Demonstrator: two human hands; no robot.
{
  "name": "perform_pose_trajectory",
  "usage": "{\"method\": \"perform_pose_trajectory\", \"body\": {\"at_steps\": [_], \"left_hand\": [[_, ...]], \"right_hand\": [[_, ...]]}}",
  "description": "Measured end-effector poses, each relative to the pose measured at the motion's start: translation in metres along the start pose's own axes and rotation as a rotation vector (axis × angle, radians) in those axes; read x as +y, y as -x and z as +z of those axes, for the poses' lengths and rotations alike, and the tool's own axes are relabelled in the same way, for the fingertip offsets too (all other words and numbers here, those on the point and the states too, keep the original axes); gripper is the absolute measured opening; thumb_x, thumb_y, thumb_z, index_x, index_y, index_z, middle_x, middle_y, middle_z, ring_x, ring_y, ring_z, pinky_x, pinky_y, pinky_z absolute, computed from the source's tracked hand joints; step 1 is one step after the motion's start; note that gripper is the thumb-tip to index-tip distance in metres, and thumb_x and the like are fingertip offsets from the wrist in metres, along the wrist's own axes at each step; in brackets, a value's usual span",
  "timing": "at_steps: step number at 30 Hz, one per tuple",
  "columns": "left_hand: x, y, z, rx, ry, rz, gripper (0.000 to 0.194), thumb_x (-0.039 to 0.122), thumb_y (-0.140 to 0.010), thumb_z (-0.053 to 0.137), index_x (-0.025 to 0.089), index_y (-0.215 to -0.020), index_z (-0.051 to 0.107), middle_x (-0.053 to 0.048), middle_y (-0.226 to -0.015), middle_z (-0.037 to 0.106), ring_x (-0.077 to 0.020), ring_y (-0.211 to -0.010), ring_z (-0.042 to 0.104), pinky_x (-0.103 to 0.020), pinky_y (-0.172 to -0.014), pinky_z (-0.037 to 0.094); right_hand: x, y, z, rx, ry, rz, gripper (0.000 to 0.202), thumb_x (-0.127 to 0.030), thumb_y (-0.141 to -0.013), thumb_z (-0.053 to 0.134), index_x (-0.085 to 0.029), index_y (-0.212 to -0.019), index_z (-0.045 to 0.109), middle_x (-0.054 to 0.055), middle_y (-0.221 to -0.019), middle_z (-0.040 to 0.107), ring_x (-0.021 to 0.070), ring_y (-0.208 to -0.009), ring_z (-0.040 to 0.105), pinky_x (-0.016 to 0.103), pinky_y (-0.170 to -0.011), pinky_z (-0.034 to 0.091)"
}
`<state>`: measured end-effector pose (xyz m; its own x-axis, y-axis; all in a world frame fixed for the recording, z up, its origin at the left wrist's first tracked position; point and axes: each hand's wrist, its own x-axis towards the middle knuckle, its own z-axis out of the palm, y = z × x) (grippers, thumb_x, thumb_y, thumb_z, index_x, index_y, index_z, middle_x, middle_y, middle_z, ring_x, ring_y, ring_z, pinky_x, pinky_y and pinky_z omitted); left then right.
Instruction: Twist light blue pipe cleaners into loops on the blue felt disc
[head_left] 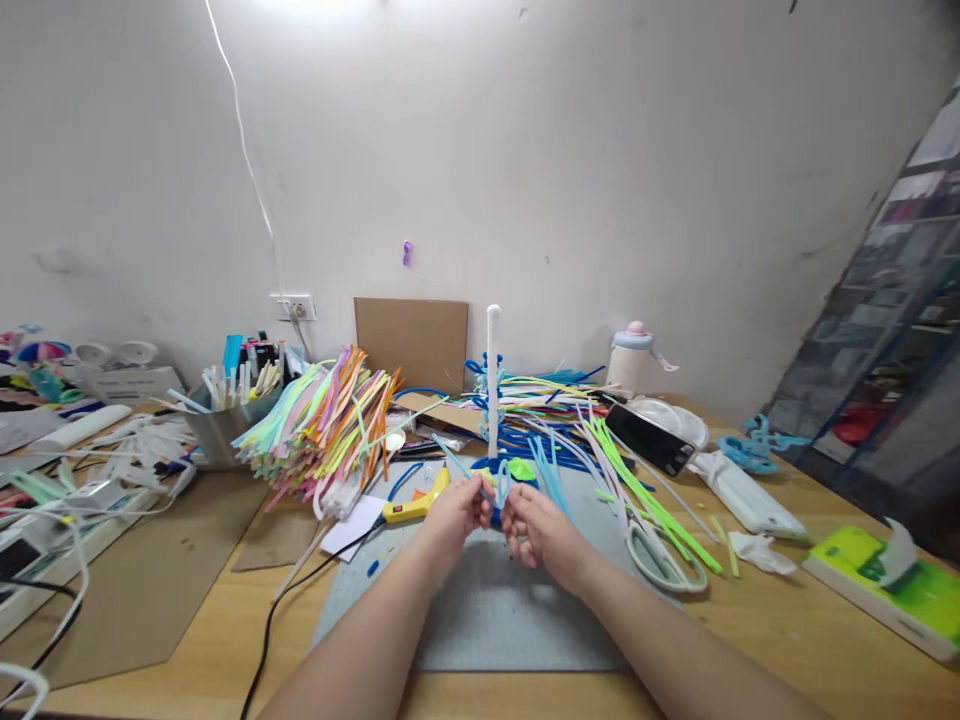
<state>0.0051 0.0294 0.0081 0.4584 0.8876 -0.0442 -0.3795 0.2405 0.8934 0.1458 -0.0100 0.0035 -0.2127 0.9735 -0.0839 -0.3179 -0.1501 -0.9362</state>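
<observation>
Both hands meet over the grey cutting mat point(517, 620), fingers pinched. My left hand point(459, 512) and my right hand point(541, 528) grip a light blue pipe cleaner point(504, 480) bent into a small loop. One straight end of it reaches up to the left. Just behind the hands stands a white fuzzy upright stick point(493, 380) with dark blue pipe cleaner curls on it; its base is partly hidden by my fingers. A yellow hot glue gun point(416, 502) lies by my left hand. More light blue pipe cleaners point(550, 475) lie beyond my right hand.
A large bundle of coloured pipe cleaners point(322, 430) is at the left, near a metal container point(225, 425). Right of the mat are scissors point(664, 560), green pipe cleaners point(645, 490), a phone point(652, 437) and a tissue pack point(750, 495). The glue gun's black cord point(300, 585) crosses the table.
</observation>
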Motion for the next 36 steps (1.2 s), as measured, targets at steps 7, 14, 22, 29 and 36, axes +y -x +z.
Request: {"method": "perform_pose_trajectory", "body": {"at_steps": [7,14,22,29,36], "left_hand": [[-0.009,0.0,0.0,0.047,-0.036,-0.016,0.031,0.044,-0.07,0.06,0.014,-0.071,0.053,0.003,-0.054,0.049,-0.0052,-0.044,0.042,-0.018,-0.044,0.03],[-0.024,-0.003,0.0,0.07,-0.229,0.022,0.033,0.036,-0.058,0.072,0.013,-0.078,0.058,0.001,-0.061,0.056,-0.0071,-0.049,0.048,-0.019,-0.047,0.034],[-0.023,-0.002,0.0,0.088,-0.225,0.061,0.03,0.038,-0.057,0.073,0.012,-0.064,0.059,0.002,-0.051,0.053,-0.0069,-0.045,0.044,-0.02,-0.047,0.032],[-0.02,-0.002,0.0,0.16,-0.268,0.038,0.029,0.034,-0.054,0.075,0.013,-0.058,0.056,0.002,-0.045,0.052,-0.0065,-0.04,0.042,-0.019,-0.043,0.029],[-0.019,-0.007,-0.005,0.181,-0.156,0.019,0.029,0.035,-0.057,0.073,0.012,-0.065,0.058,0.003,-0.047,0.051,-0.0067,-0.042,0.042,-0.019,-0.044,0.029]], "right_hand": [[0.013,-0.002,-0.004,0.038,-0.236,0.016,0.03,-0.035,-0.064,0.07,-0.02,-0.08,0.05,-0.006,-0.054,0.053,0.0044,-0.038,0.045,0.011,-0.03,0.024],[0.017,-0.01,-0.011,0.171,-0.27,-0.091,0.032,-0.035,-0.063,0.072,-0.019,-0.077,0.048,-0.008,-0.052,0.05,0.0036,-0.037,0.041,0.011,-0.031,0.024],[0.022,-0.009,-0.007,0.161,-0.145,-0.085,0.031,-0.041,-0.061,0.071,-0.017,-0.071,0.053,-0.007,-0.045,0.049,0.0052,-0.037,0.04,0.014,-0.031,0.026],[0.014,-0.009,-0.014,0.183,0.096,-0.17,0.027,-0.042,-0.067,0.065,-0.018,-0.071,0.052,-0.007,-0.045,0.049,0.0064,-0.035,0.04,0.015,-0.031,0.027],[0.014,-0.007,-0.012,0.132,0.173,-0.133,0.03,-0.045,-0.065,0.064,-0.017,-0.065,0.055,-0.004,-0.052,0.053,0.0092,-0.041,0.047,0.018,-0.032,0.034]]}}
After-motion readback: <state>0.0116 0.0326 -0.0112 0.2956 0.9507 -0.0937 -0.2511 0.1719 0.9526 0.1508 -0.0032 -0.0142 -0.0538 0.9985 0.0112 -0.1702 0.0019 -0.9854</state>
